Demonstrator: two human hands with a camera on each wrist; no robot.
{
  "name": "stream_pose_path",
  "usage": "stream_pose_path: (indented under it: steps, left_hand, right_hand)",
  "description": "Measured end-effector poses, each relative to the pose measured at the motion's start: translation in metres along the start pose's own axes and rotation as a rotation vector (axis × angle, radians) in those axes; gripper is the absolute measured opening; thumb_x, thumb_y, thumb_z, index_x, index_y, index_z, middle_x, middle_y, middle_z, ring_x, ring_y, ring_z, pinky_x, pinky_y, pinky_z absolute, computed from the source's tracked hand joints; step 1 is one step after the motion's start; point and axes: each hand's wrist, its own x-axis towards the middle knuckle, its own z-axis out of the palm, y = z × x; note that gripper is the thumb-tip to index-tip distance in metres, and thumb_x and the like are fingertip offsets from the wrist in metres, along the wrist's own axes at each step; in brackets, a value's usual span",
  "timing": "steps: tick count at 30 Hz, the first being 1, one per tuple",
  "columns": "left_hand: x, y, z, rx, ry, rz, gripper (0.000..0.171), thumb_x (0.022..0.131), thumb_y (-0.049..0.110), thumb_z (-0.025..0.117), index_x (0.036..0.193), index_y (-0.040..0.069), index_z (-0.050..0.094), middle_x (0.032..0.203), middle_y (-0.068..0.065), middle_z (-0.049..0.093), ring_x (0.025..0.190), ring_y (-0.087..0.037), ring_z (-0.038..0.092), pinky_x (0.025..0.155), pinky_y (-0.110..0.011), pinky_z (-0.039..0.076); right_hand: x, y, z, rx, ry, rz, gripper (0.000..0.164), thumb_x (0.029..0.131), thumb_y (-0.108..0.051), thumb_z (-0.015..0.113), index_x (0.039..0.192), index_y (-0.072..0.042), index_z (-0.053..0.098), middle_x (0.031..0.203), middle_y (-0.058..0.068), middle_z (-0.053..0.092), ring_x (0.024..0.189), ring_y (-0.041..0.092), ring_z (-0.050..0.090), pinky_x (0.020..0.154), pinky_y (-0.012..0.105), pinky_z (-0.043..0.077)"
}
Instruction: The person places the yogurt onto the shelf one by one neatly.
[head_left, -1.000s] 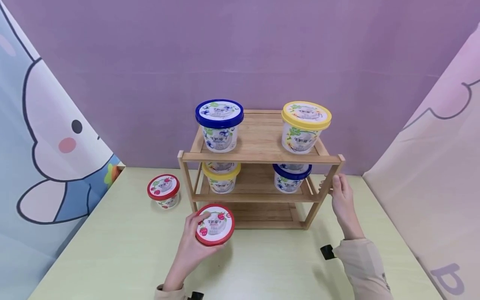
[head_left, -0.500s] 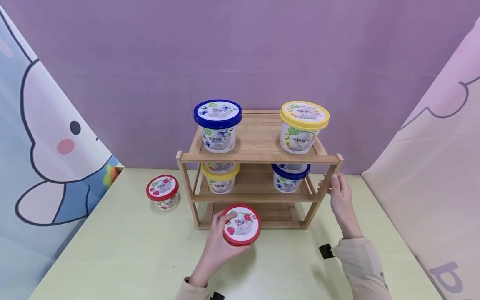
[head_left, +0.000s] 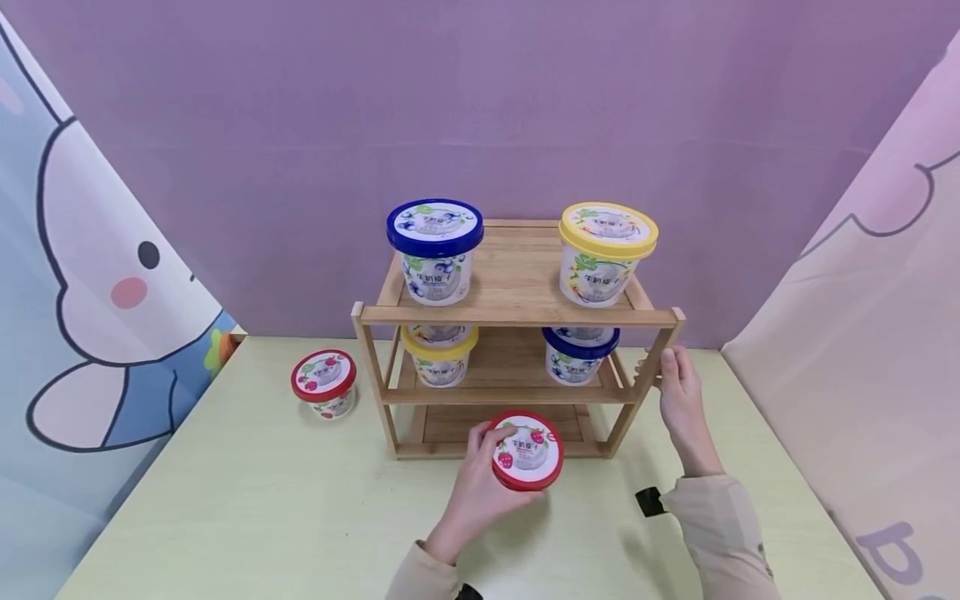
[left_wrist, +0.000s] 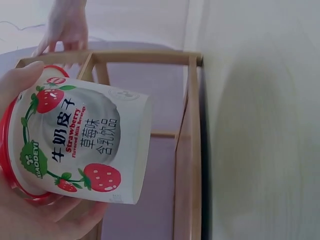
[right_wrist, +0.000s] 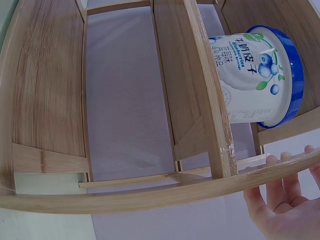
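My left hand holds a strawberry milk tub with a red lid, thumb over the lid and fingers round its side. The tub is in front of the three-tier wooden shelf rack, near its bottom tier. At the rack's right side, my right hand grips the upright; in the right wrist view its fingertips curl over the wooden rail. A blue-lidded blueberry tub stands close by on the middle tier. The strawberry tub's printed side faces the left wrist camera.
On the top tier stand a blue-lidded tub at left and a yellow-lidded tub at right. A yellow-lidded tub sits below on the middle tier's left. Another red-lidded tub is on the table, left of the rack.
My left hand has carried the strawberry tub rightward along the front of the rack, from its left part to right of centre. My right hand has stayed on the upright.
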Motion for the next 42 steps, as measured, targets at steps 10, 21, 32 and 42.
stream_pose_path:
  steps: [10, 21, 32, 42]
  left_hand:
    - [0.009, 0.004, 0.021, 0.010, -0.008, -0.017, 0.077, 0.058, 0.034, 0.081, 0.122, 0.016, 0.043, 0.126, -0.010, 0.033, 0.108, -0.030, 0.044, 0.082, -0.043, 0.048]
    - [0.023, 0.004, 0.039, 0.006, 0.008, -0.006, 0.076, 0.057, 0.038, 0.081, 0.121, 0.018, 0.043, 0.121, -0.009, 0.036, 0.105, -0.027, 0.046, 0.081, -0.039, 0.048]
    - [0.036, -0.001, 0.052, -0.036, -0.018, -0.073, 0.075, 0.061, 0.033, 0.080, 0.122, 0.018, 0.040, 0.121, -0.007, 0.036, 0.108, -0.026, 0.043, 0.082, -0.039, 0.048]
    - [0.055, -0.009, 0.061, -0.061, -0.015, -0.070, 0.085, 0.061, 0.036, 0.080, 0.129, 0.016, 0.034, 0.129, -0.010, 0.032, 0.114, -0.028, 0.041, 0.091, -0.043, 0.042]
  right_hand:
    - [0.000, 0.001, 0.000, -0.012, -0.001, 0.009, 0.021, 0.096, -0.026, 0.032, 0.094, -0.014, 0.048, 0.078, -0.006, 0.059, 0.075, 0.004, 0.057, 0.071, 0.012, 0.046]
    - [0.000, 0.001, -0.001, 0.013, -0.004, -0.011, 0.022, 0.096, -0.024, 0.032, 0.095, -0.009, 0.049, 0.080, 0.002, 0.055, 0.072, 0.004, 0.056, 0.069, 0.013, 0.047]
    - [0.000, 0.002, -0.001, 0.013, -0.013, -0.006, 0.028, 0.096, -0.026, 0.032, 0.098, -0.002, 0.047, 0.080, 0.002, 0.055, 0.071, 0.004, 0.056, 0.069, 0.013, 0.047]
    - [0.000, 0.000, -0.001, 0.002, -0.015, 0.011, 0.022, 0.096, -0.027, 0.032, 0.095, -0.013, 0.048, 0.080, -0.003, 0.056, 0.073, 0.003, 0.056, 0.070, 0.013, 0.047]
